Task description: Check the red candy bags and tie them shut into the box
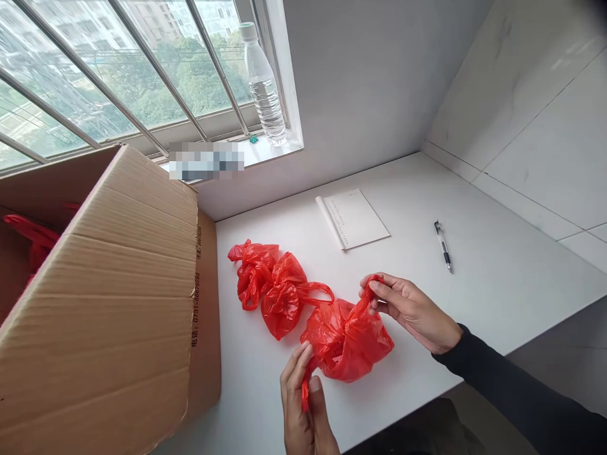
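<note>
Three red plastic bags lie in a row on the white table [497,272]. The nearest red bag [348,341] is stretched between my hands. My left hand [303,404] pinches one of its handles at the lower left. My right hand [412,309] pinches the other handle at the upper right. A second tied red bag [284,294] lies just beyond it, its loop reaching toward the near bag. The third red bag [252,268] sits farther left, against the second.
A large open cardboard box [118,303] stands at the left with more red plastic [33,243] inside. A notepad [353,218] and a pen [443,246] lie farther back on the table. A water bottle [263,85] stands on the windowsill.
</note>
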The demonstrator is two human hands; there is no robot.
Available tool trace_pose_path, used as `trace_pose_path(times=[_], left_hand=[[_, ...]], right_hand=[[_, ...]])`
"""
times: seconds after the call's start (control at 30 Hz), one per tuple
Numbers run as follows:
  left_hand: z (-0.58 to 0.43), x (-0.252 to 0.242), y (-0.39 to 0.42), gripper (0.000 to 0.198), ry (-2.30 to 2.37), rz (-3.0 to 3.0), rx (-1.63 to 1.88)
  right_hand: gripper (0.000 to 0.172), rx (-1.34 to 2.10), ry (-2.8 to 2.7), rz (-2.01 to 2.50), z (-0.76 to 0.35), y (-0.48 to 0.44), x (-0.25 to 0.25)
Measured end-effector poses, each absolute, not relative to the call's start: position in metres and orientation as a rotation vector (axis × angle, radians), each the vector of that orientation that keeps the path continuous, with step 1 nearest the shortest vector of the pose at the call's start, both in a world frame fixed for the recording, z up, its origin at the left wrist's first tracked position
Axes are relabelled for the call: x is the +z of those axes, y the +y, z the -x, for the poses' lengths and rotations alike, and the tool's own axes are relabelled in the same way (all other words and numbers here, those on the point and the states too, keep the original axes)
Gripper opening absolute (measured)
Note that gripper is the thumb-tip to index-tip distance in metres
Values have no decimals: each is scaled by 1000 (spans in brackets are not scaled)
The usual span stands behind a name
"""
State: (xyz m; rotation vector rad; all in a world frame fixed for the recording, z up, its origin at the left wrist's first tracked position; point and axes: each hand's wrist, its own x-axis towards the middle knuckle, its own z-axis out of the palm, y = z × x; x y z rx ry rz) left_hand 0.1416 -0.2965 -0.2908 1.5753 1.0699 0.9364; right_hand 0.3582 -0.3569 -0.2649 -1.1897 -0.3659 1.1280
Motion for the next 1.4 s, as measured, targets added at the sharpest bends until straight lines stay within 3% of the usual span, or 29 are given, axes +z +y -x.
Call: trace_pose_path(times=[0.13, 0.33, 0.6, 0.93, 1.07, 1.17, 1.4], left_hand=[[-138, -288, -287, 39, 1121, -1509, 858], [-148, -269, -296, 37, 1012, -1311, 955], [-152, -270, -308, 57, 900, -1021, 720], [-131, -271, -331, 56, 988, -1095, 634], [-127, -267, -329, 28, 928, -1133, 815], [-127, -269, -321, 48, 952, -1187, 802], [-130, -260, -312, 45, 931, -1279, 678]], right_hand=[[28, 1110, -315, 1175, -355, -355, -262], [24, 1176, -181, 1071, -349, -351, -260], [25, 1221, -148, 1072, -348, -348, -268], [31, 1107, -225, 1161, -356, -356, -282], [34, 1074, -298, 1177, -352, -367, -271], [37, 1092, -313, 1176, -349, -375, -265], [38, 1113, -289, 1128, -343, -382, -264]])
